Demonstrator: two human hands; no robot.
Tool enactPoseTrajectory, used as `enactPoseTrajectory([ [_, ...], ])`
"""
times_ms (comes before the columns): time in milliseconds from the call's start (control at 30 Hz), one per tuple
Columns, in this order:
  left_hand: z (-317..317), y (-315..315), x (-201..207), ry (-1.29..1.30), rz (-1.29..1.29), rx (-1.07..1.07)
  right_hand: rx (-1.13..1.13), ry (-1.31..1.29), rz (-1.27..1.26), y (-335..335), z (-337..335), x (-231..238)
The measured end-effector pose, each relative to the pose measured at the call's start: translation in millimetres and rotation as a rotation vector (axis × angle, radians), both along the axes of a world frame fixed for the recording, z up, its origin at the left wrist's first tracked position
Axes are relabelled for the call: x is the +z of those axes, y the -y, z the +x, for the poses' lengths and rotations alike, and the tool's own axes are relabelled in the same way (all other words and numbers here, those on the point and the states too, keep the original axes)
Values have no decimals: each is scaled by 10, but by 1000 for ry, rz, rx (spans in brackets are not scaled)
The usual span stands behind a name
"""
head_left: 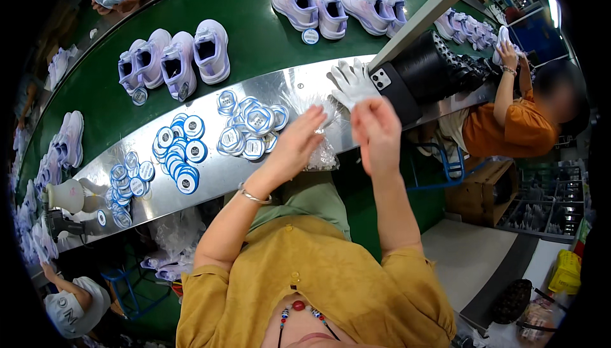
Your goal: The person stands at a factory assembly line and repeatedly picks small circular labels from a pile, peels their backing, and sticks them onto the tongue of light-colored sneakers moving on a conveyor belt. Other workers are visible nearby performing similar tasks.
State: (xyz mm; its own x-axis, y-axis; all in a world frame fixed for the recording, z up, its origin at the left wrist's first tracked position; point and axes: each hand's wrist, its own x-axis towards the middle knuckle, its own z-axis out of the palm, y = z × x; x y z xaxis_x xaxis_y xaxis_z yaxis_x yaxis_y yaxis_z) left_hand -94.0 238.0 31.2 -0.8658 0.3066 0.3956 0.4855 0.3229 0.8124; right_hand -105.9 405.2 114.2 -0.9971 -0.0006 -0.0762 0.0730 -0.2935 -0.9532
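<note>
My left hand (296, 143) reaches over the metal ledge with its fingers stretched out, holding nothing that I can see. Under and beside its fingertips lies a bundle of thin clear plastic strands (321, 157), partly in a plastic bag. My right hand (377, 133) is raised to the right of it, fingers curled together; whatever they hold is hidden. Just beyond it lie a white glove (351, 84) and a dark phone (396, 93). Left of my hands, round blue-and-white hang tags (254, 125) lie in a pile, with more dark-centred round tags (181, 151) further left.
Pale lilac sneakers (212, 52) stand on the green conveyor belt (248, 49), some with round tags. A grey post (433, 14) rises beside black cylindrical gear (423, 65). At right a co-worker in orange (512, 125) handles a shoe; another person (76, 303) is at lower left.
</note>
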Motion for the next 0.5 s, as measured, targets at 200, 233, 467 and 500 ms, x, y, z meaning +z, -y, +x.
enactPoseTrajectory([
  [200,430,472,214,251,278,523,250,497,131,139,1025,-808],
  [233,551,448,183,341,352,521,250,584,39,209,1082,-869],
  [467,1126,173,-117,680,547,529,330,791,-212,435,933,-1145],
  [500,1151,160,-130,704,560,523,329,758,-233,441,942,-1133],
])
